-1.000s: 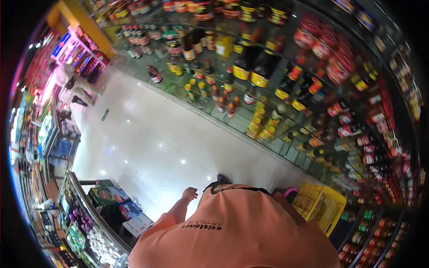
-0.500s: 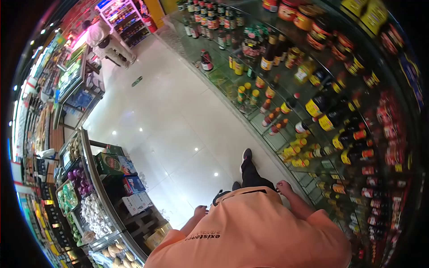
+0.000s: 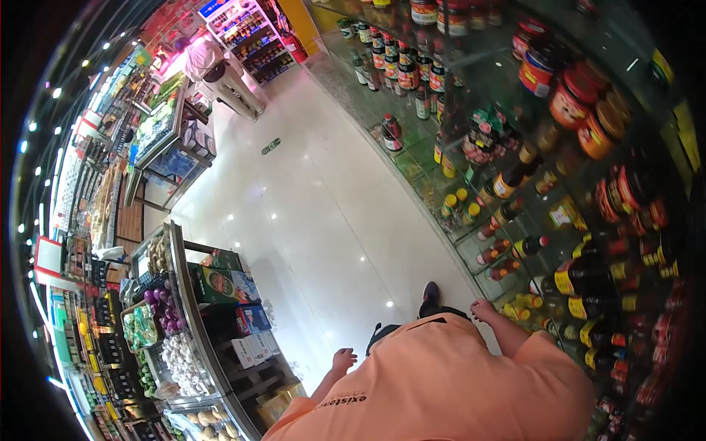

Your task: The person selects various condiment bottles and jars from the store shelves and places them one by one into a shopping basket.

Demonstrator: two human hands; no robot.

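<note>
- The left hand (image 3: 343, 359) hangs at the left side of the orange shirt (image 3: 448, 375), above the pale floor (image 3: 331, 220). It is half open, its fingers loosely bent.
- The right hand (image 3: 482, 309) is held out at the other side of the shirt, in front of the glass shelves (image 3: 467, 253). It looks narrow, with the fingers curled in; whether they close fully, or on anything, one cannot tell.
- Nearest the right hand are the yellow bottles (image 3: 523, 301) low on the shelves, just beyond it in the view; how deep the gap is cannot be judged.
- Nearest the left hand is the white box (image 3: 254, 350), well apart from it, at the side of the vegetable stand (image 3: 184, 294). A blue box (image 3: 252, 318) and a green box (image 3: 215, 285) are by it along the same side.
- On the stand, purple vegetables (image 3: 165, 310) lie beside a heap of white bulbs (image 3: 184, 365).
- Higher on the shelves are big red-lidded jars (image 3: 573, 97); a single dark bottle (image 3: 391, 132) stands near the aisle edge.
- One dark shoe (image 3: 432, 295) shows ahead of the shirt.
- Farther along the aisle, another person (image 3: 224, 79) in pale clothes stands near a lit display case (image 3: 254, 40).
</note>
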